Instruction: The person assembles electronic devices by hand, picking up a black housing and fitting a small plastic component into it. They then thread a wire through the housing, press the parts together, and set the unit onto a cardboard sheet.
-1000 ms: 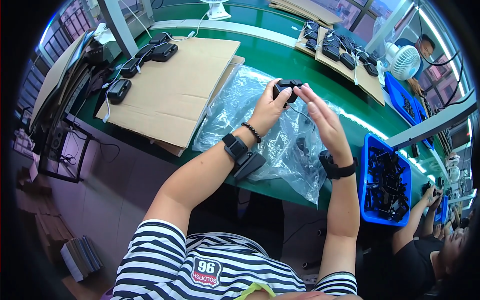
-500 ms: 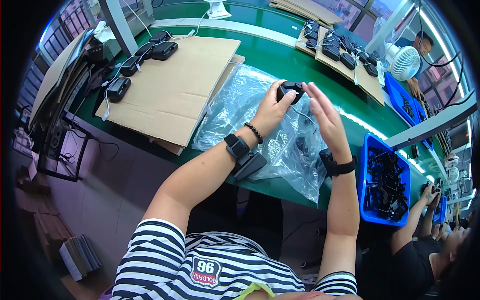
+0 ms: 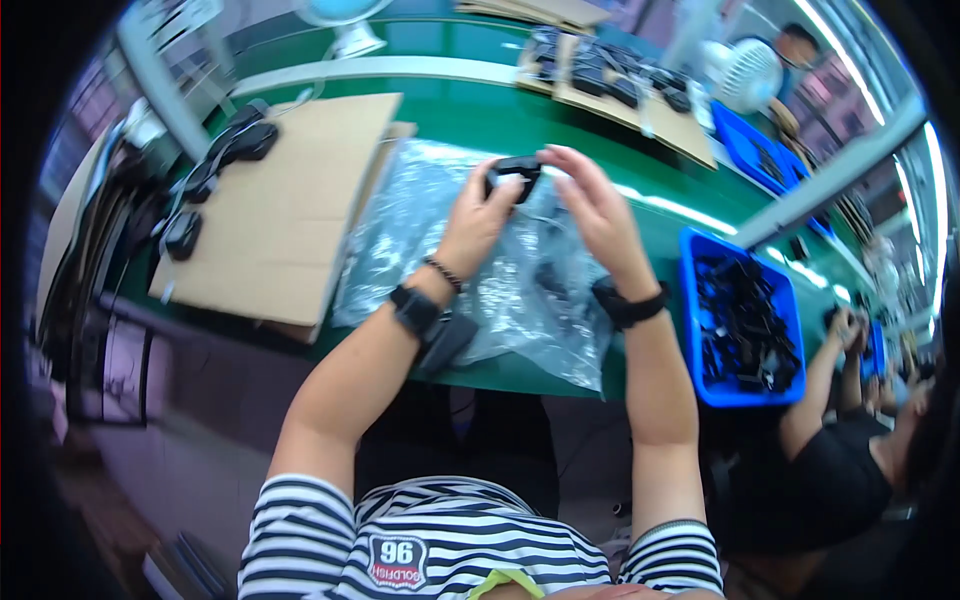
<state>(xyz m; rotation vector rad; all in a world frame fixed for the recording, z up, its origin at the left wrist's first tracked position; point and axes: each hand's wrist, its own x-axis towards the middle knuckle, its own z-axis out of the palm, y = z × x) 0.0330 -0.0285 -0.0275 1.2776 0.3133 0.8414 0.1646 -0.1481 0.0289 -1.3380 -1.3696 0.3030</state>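
My left hand (image 3: 474, 226) is closed around a small black plastic housing (image 3: 522, 166), the thumb lying across its near side. My right hand (image 3: 600, 218) is beside the housing's right end, fingers stretched out and the fingertips at or very near its edge; blur hides whether they touch. Both hands are above a clear plastic bag (image 3: 400, 215) spread on the green table (image 3: 440, 115). Dark shapes, not clear enough to name, show through or on the plastic below the right hand.
Left of the bag lie stacked cardboard sheets (image 3: 290, 200) bearing black wired devices (image 3: 183, 235). A blue bin (image 3: 690, 330) full of black parts stands at right. Farther back are more devices on cardboard (image 3: 640, 115) and a white fan (image 3: 750, 75). Co-workers (image 3: 830, 470) sit along the right.
The view has turned, so the scene sits differently in the picture. My left hand still grips the black housing, and my right hand stays at its right end, fingers now leaning more toward it.
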